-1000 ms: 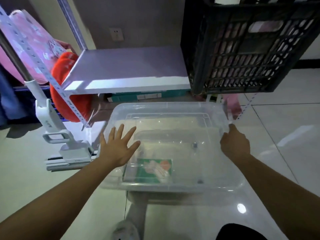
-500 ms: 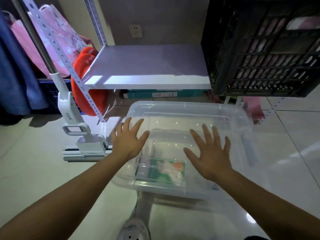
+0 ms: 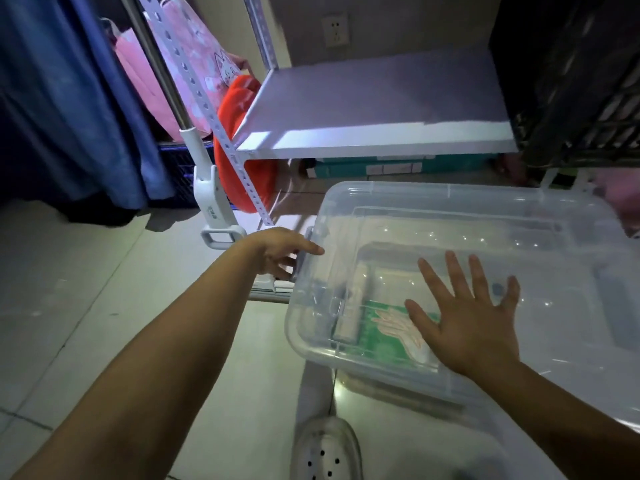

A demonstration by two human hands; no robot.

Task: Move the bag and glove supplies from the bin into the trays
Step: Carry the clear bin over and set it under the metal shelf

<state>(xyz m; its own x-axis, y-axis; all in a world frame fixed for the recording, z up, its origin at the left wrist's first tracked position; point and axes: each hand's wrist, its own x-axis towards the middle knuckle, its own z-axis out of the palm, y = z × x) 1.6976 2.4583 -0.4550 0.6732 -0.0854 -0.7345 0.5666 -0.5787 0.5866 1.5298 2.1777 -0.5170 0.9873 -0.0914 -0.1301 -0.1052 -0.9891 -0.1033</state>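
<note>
- Pale floor tiles (image 3: 104,306) carry a lidded clear bin (image 3: 467,271) below a white shelf (image 3: 374,140).
- Left hand (image 3: 280,252), fingers curled, grips the bin's side latch (image 3: 304,258), apparently to release it.
- Right hand (image 3: 474,320) lies flat, fingers spread, steadying the lid.
- Green glove pack (image 3: 384,327) sits inside.

Clear lidded bin (image 3: 485,216); green glove pack (image 3: 384,327) inside. Black lattice crate (image 3: 568,81). White shelf (image 3: 374,140). Blue curtain (image 3: 69,98).
</note>
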